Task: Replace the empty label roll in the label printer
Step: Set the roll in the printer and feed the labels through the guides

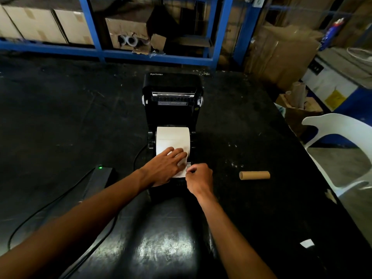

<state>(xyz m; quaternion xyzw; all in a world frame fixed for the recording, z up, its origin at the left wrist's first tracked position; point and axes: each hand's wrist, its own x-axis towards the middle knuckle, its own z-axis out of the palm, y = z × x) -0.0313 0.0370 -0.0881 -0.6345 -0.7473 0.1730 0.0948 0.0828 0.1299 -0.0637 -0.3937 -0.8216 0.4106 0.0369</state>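
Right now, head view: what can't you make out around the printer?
- Label end: the left hand lies flat on the roll's paper, hiding its path into the printer.
- Right hand: pinches something at the paper edge; too small to identify.
- Printer front: hidden under both hands and in shadow.
- Core: any markings too small.

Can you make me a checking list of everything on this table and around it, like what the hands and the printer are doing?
Surface: black table, scuffed, with white specks.
Job's things: label printer with lid open; new white label roll sits in it, paper pulled toward the person; empty cardboard core lies to the right.
Clutter: small white scrap near the table edge.
Hands: left hand presses flat on the label paper; right hand pinches the paper's right edge.
Cables: black cable runs from a power brick with a green light.
Surroundings: blue shelving, cardboard boxes, white plastic chair.
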